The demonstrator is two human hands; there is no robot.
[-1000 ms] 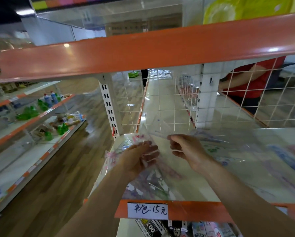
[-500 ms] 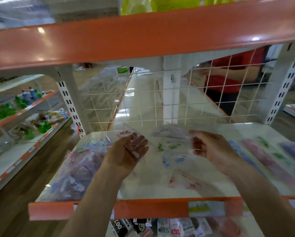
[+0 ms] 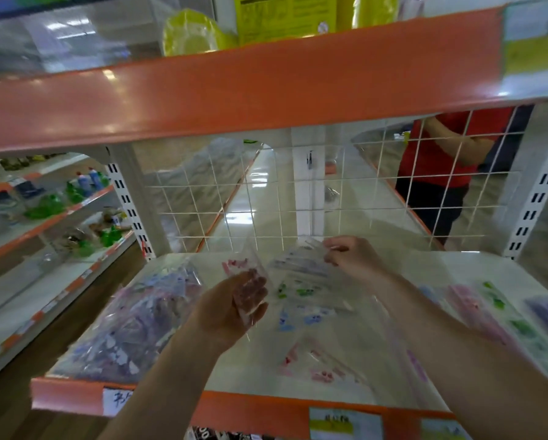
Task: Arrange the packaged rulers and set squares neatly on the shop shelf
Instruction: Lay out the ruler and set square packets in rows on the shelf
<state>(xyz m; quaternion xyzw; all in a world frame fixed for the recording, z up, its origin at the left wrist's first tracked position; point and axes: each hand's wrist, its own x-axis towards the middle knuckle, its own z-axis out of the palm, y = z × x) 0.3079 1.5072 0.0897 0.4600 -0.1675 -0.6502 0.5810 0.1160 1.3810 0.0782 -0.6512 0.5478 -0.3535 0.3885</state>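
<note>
My left hand [image 3: 234,304] holds a clear packet with pink print [image 3: 245,271] upright above the white shelf [image 3: 377,268]. My right hand [image 3: 350,254] pinches the far end of a flat clear packet of rulers [image 3: 301,268] that lies on several others with green, blue and pink prints [image 3: 301,308]. A purple-printed pile of packets [image 3: 133,325] sits at the shelf's left. More packets with pink, green and purple print [image 3: 495,312] lie in a row at the right.
An orange shelf edge [image 3: 234,87] hangs low overhead. A white wire grid [image 3: 266,198] backs the shelf. Behind it stands a person in a red shirt [image 3: 441,154]. Another shelving unit with green bottles [image 3: 72,198] lines the aisle at left.
The view has shifted right and closer to the shelf. My right hand has moved from the shared packet to one further back. My left hand keeps its packet.
</note>
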